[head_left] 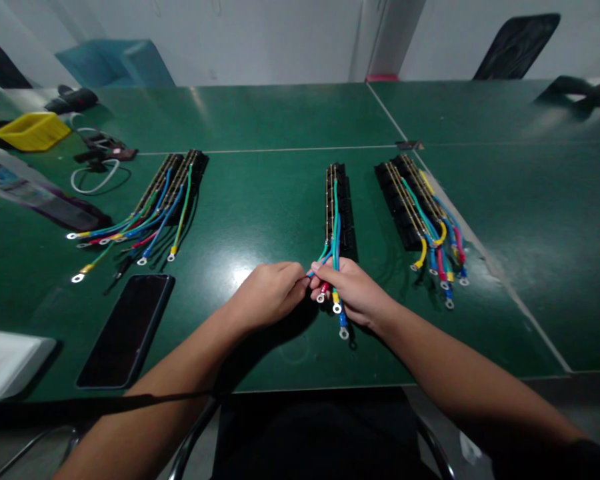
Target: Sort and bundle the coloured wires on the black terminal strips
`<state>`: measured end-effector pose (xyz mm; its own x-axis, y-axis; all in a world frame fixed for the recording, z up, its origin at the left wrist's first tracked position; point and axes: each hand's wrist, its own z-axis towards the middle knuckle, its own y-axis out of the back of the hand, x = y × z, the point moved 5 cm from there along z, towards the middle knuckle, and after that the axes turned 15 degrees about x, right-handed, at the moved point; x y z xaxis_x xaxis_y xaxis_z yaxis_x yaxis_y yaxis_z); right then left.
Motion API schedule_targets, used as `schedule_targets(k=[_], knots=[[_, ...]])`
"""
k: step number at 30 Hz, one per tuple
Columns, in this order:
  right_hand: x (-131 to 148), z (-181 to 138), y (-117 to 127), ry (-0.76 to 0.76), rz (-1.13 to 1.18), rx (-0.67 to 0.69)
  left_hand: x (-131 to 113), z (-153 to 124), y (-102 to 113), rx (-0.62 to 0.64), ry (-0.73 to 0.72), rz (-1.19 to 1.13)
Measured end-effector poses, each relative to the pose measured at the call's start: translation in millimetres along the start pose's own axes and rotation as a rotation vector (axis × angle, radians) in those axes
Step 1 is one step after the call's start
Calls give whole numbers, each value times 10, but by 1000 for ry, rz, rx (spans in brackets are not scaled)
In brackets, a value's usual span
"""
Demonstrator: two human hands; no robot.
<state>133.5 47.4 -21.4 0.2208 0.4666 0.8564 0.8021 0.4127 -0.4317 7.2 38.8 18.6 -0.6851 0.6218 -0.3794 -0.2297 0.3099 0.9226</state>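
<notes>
A black terminal strip (341, 207) lies lengthwise at the table's middle, with several coloured wires (335, 253) running off its near end. My right hand (355, 290) is closed round this wire bundle, and ring lugs (337, 310) stick out below the fingers. My left hand (270, 293) is pinched shut on a blue wire (316, 269) just left of the bundle. The two hands almost touch.
A wired terminal strip (173, 183) lies at the left and another wired strip (413, 197) at the right. A black phone (127, 330) lies at the near left beside a white object (7, 363). A yellow bin (33, 130) and a white cable (95, 177) sit far left.
</notes>
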Motion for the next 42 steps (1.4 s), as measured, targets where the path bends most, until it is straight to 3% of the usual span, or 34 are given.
schedule_targets(k=[5, 15, 23, 37, 42], knots=[[-11, 12, 4, 0, -10, 27, -3, -20, 28, -75, -82, -8], [-4, 12, 17, -40, -33, 21, -2, -21, 28, -1, -53, -17], [4, 15, 16, -66, -29, 0, 9, -7, 33, -9, -92, -67], [3, 21, 51, -6, 26, -35, 58, 7, 0, -99, -3, -11], [0, 37, 53, 22, 67, -9, 14, 36, -31, -6, -3, 50]])
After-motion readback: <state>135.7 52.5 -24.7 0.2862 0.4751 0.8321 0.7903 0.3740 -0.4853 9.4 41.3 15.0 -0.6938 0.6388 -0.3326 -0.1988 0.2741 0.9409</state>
